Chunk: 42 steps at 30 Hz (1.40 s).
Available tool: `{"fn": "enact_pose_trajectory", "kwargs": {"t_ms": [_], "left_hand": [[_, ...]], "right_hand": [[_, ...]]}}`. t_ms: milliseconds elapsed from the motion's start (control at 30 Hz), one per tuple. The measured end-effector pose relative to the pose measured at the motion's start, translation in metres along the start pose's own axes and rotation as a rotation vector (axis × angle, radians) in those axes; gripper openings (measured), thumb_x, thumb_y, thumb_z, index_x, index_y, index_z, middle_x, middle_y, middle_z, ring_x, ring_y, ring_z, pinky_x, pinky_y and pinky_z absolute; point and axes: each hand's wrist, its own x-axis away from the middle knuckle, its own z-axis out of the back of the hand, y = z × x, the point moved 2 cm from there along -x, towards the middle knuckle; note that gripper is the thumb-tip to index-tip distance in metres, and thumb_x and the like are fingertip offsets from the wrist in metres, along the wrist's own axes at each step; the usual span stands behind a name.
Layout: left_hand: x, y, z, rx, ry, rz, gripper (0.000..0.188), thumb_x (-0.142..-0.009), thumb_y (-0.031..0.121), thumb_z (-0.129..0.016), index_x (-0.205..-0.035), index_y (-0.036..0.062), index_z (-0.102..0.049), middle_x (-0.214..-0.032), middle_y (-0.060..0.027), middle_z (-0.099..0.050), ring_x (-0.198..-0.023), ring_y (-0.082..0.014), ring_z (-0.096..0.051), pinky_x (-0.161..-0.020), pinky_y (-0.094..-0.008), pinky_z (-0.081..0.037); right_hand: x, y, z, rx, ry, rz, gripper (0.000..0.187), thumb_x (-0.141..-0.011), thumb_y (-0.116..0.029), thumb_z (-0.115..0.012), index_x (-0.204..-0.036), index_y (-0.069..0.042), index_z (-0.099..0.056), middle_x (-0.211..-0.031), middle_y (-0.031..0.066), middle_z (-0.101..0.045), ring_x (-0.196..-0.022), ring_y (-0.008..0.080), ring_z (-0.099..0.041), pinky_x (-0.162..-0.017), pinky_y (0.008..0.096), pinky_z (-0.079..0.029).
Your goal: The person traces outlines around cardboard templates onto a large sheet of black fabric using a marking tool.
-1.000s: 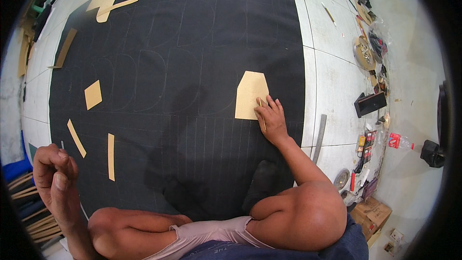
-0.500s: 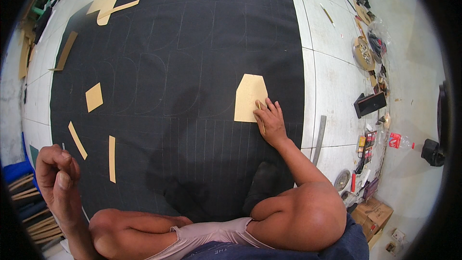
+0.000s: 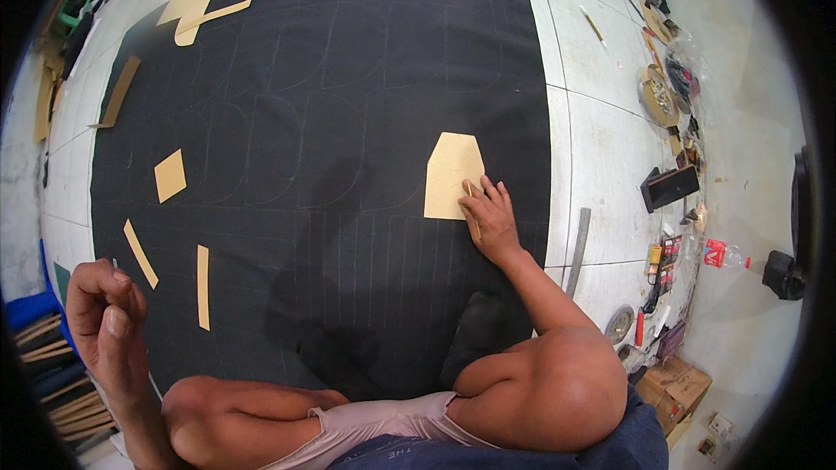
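Note:
A large black cloth (image 3: pixel 392 61) with faint pale lines and curves drawn on it is spread over the floor. On its right part lies a tan card pattern piece (image 3: pixel 450 172) with cut upper corners. My right hand (image 3: pixel 490 219) rests on the piece's lower right edge, and a slim yellowish pen (image 3: pixel 471 202) is held between its thumb and fingers. Raised at the left, near the cloth's edge, my left hand (image 3: pixel 109 318) is closed, its fingers curled. A thin pale tip pokes up from these fingers; the rest of that object is hidden.
Other tan card pieces lie on the cloth: a diamond (image 3: pixel 171 177), narrow strips (image 3: pixel 203 287) and a stacked group (image 3: pixel 187 13) at the far left. Along the right wall are a metal ruler (image 3: pixel 578 252), a phone-like black device (image 3: pixel 670 189), a plastic bottle (image 3: pixel 725 255) and a cardboard box (image 3: pixel 675 392).

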Motion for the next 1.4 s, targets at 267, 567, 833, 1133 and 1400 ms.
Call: {"fn": "enact_pose_trajectory", "kwargs": {"t_ms": [267, 567, 833, 1133, 1400], "left_hand": [[0.005, -0.001, 0.006, 0.056, 0.002, 0.008, 0.026, -0.102, 0.029, -0.061, -0.114, 0.0057, -0.056, -0.088, 0.0029, -0.039, -0.071, -0.0051, -0.034, -0.063, -0.0224, -0.028], [0.001, -0.004, 0.003, 0.116, -0.055, -0.018, 0.025, -0.105, 0.026, -0.062, -0.113, 0.0038, -0.054, -0.086, 0.0035, -0.035, -0.071, -0.0044, -0.032, -0.063, -0.023, -0.028], [0.01, -0.024, 0.025, 0.037, -0.075, -0.014, 0.034, -0.103, 0.034, -0.062, -0.12, 0.0045, -0.056, -0.089, 0.0022, -0.037, -0.072, -0.0057, -0.033, -0.064, -0.0242, -0.027], [0.006, -0.019, 0.022, -0.05, -0.108, -0.049, 0.022, -0.109, 0.028, -0.056, -0.113, 0.0066, -0.056, -0.091, 0.0017, -0.036, -0.072, -0.006, -0.035, -0.063, -0.0225, -0.029], [0.006, -0.028, 0.024, -0.131, -0.035, -0.023, 0.027, -0.107, 0.033, -0.058, -0.114, 0.0075, -0.056, -0.086, 0.0035, -0.036, -0.071, -0.0056, -0.034, -0.062, -0.0232, -0.028]], "right_hand": [[-0.025, 0.04, 0.051, -0.22, 0.342, -0.228, 0.018, -0.101, -0.006, -0.061, -0.118, -0.005, -0.068, -0.132, 0.0224, -0.066, -0.129, 0.0392, -0.059, -0.11, 0.0456, -0.046], [-0.006, 0.018, 0.033, -0.122, 0.087, -0.089, 0.02, -0.1, -0.016, -0.066, -0.116, -0.004, -0.067, -0.131, 0.0152, -0.069, -0.129, 0.0351, -0.061, -0.11, 0.0475, -0.043], [-0.011, 0.057, 0.027, 0.102, -0.021, -0.092, 0.027, -0.098, -0.029, -0.07, -0.119, -0.013, -0.068, -0.142, 0.01, -0.064, -0.145, 0.0366, -0.046, -0.123, 0.0585, -0.025], [0.039, 0.092, 0.06, -0.011, -0.073, -0.297, 0.028, -0.099, -0.025, -0.069, -0.124, -0.011, -0.066, -0.151, 0.0116, -0.058, -0.15, 0.0415, -0.039, -0.123, 0.0607, -0.024], [0.04, 0.094, 0.059, -0.015, -0.033, -0.328, 0.029, -0.101, -0.022, -0.066, -0.129, -0.012, -0.065, -0.15, 0.0114, -0.059, -0.15, 0.0403, -0.04, -0.123, 0.0543, -0.029]]}}
